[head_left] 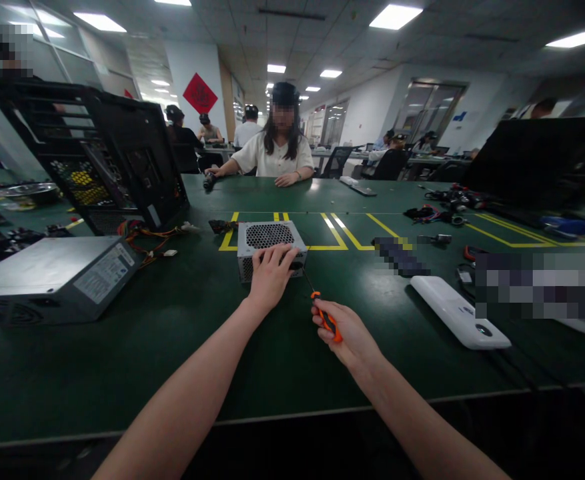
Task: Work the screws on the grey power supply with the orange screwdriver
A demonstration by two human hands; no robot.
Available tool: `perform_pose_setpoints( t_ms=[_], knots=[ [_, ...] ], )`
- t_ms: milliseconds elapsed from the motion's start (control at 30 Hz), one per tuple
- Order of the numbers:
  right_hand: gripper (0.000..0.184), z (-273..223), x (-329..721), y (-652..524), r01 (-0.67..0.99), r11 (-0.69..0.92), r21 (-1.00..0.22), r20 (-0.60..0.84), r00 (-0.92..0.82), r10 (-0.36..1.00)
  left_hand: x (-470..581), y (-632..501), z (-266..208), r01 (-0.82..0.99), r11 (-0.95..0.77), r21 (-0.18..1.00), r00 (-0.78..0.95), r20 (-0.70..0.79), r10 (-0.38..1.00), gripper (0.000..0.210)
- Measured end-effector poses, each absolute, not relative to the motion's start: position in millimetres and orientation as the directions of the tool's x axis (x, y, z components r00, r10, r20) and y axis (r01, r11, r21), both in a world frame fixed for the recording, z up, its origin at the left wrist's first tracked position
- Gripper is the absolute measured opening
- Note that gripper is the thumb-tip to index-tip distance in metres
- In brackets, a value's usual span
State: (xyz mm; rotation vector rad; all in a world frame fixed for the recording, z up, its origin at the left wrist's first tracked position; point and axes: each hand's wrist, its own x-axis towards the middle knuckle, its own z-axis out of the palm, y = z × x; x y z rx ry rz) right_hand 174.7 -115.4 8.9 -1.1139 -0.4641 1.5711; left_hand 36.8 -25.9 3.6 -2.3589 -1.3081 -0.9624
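Head view: left hand (271, 272) pressed flat on small power supply (271, 248) at middle of green bench (122, 373), fingers spread over its near edge, likely to keep it from sliding. Right hand (348, 333) wrapped around orange screwdriver (322, 310), tip aimed at box's near right corner. Open computer case (117, 160) at left, coloured cables spilling out.

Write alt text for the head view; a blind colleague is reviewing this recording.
On a dark green table, the left hand rests on a small grey metal power supply box with a mesh top, while the right hand holds an orange-handled screwdriver pointed at it. A person in a white shirt sits opposite.
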Motion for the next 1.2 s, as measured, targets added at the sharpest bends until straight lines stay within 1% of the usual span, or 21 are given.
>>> perform_pose_setpoints(
  t_ms=[167, 233, 400, 567, 633, 733, 800, 900, 1000, 1067, 1200],
  knots=[
    [0.023, 11.6, 178.0, -114.2, -0.602, -0.392, -0.696, -0.465, -0.039, 0.885, 38.2, -24.6, 1.7, 0.829, -0.551, 0.094, 0.356, 0.671, 0.65, 0.043],
    [0.023, 12.4, 178.5, -113.8, -0.631, -0.395, -0.668, -0.464, -0.062, 0.884, 39.4, -24.5, 0.8, 0.833, -0.544, 0.101, 0.345, 0.675, 0.652, 0.043],
    [0.012, 11.3, 179.5, -113.7, -0.654, -0.397, -0.644, -0.449, -0.097, 0.888, 41.9, -25.3, 0.5, 0.842, -0.527, 0.112, 0.321, 0.681, 0.658, 0.042],
    [0.02, 12.1, 179.7, -114.0, -0.666, -0.427, -0.612, -0.472, -0.126, 0.873, 43.8, -25.5, 1.2, 0.849, -0.514, 0.119, 0.307, 0.681, 0.665, 0.04],
    [0.02, 13.1, 178.3, -114.1, -0.657, -0.411, -0.632, -0.469, -0.097, 0.878, 44.3, -25.8, 1.3, 0.85, -0.512, 0.121, 0.302, 0.684, 0.664, 0.04],
    [0.01, 13.4, 175.9, -114.5, -0.63, -0.337, -0.7, -0.434, 0.0, 0.901, 44.4, -26.4, 1.6, 0.85, -0.513, 0.123, 0.302, 0.683, 0.665, 0.04],
    [0.008, 12.9, 175.4, -114.7, -0.618, -0.3, -0.726, -0.416, 0.048, 0.908, 44.3, -26.8, 1.8, 0.85, -0.512, 0.127, 0.3, 0.681, 0.668, 0.041],
    [0.01, 12.4, 176.5, -114.4, -0.612, -0.326, -0.721, -0.439, 0.039, 0.898, 44.7, -27.1, 2.1, 0.846, -0.515, 0.136, 0.296, 0.683, 0.667, 0.04],
    [0.018, 12.9, 177.6, -113.8, -0.609, -0.386, -0.694, -0.47, -0.024, 0.882, 46.2, -27.0, 2.3, 0.844, -0.515, 0.151, 0.285, 0.688, 0.667, 0.04],
    [0.021, 13.2, 177.6, -113.4, -0.617, -0.394, -0.681, -0.466, -0.049, 0.883, 47.6, -26.7, 2.1, 0.844, -0.511, 0.164, 0.271, 0.692, 0.669, 0.039],
    [0.012, 12.5, 177.5, -113.2, -0.631, -0.357, -0.689, -0.437, -0.032, 0.899, 50.1, -26.0, 1.4, 0.848, -0.497, 0.184, 0.242, 0.699, 0.673, 0.037]
  ],
)
